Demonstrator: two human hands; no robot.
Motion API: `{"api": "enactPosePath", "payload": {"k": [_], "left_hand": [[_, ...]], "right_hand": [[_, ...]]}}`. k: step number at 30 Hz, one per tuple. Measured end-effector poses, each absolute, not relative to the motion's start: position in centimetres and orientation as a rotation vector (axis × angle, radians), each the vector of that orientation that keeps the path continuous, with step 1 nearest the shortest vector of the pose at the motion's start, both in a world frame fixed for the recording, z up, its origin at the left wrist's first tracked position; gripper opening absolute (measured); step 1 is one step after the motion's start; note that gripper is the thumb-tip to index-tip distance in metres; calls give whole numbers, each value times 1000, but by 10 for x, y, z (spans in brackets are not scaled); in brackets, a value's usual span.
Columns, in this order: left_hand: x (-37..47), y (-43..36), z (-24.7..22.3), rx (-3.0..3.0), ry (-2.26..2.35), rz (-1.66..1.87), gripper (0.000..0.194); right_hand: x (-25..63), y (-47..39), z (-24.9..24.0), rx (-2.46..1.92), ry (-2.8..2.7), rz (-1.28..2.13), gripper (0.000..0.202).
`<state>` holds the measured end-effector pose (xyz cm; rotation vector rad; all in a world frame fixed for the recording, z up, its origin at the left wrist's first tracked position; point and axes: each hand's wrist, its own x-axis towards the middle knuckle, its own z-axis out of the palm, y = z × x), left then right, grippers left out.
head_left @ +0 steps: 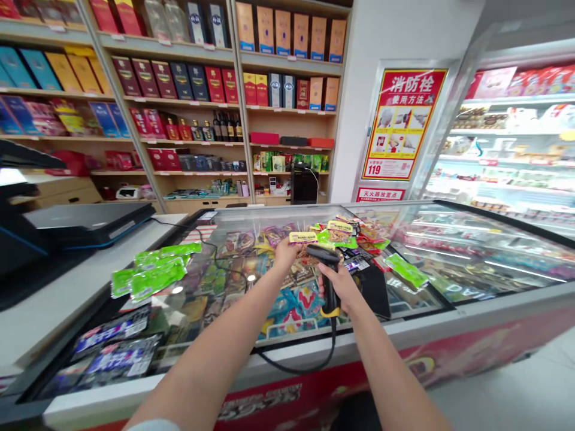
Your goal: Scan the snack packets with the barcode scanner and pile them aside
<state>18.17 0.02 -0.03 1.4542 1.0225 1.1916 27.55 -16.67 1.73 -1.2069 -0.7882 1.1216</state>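
Note:
My right hand (342, 284) is wrapped round the grip of a black and yellow barcode scanner (330, 284), whose cable loops down over the freezer's front edge. Just to the left, my left hand (286, 252) pinches a snack packet (303, 237) with a yellow label, close to the scanner's head. Both are above the glass top of a chest freezer (229, 239). Beyond my hands lies a heap of mixed snack packets (354, 239), with a green packet (406, 270) to the right of it.
Green packets (155, 269) lie on the glass at left, with dark packets (117, 347) nearer me. A black device (94, 224) stands on the left counter (49, 299). Shelves of boxed goods (188, 81) line the back wall; a lit display fridge (516, 131) is at right.

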Motion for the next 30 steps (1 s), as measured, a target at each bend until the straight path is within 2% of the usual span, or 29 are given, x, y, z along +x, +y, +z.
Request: {"api": "enactPosePath", "payload": {"k": [6, 12, 18, 24, 30], "left_hand": [[235, -14, -1, 1619, 1161, 1161, 27], [246, -33, 2, 1906, 1505, 1112, 45], [238, -41, 6, 1943, 1500, 1081, 41], [189, -30, 16, 1868, 1542, 1134, 39], [79, -23, 19, 1827, 1747, 1137, 41]], "right_hand": [[302, -178, 9, -1190, -658, 1065, 35], [313, -182, 5, -1182, -561, 1044, 36], [314, -183, 0, -1183, -560, 1054, 38], [298, -173, -3, -1183, -676, 1105, 35], [260, -156, -1, -1154, -783, 1212, 37]]}}
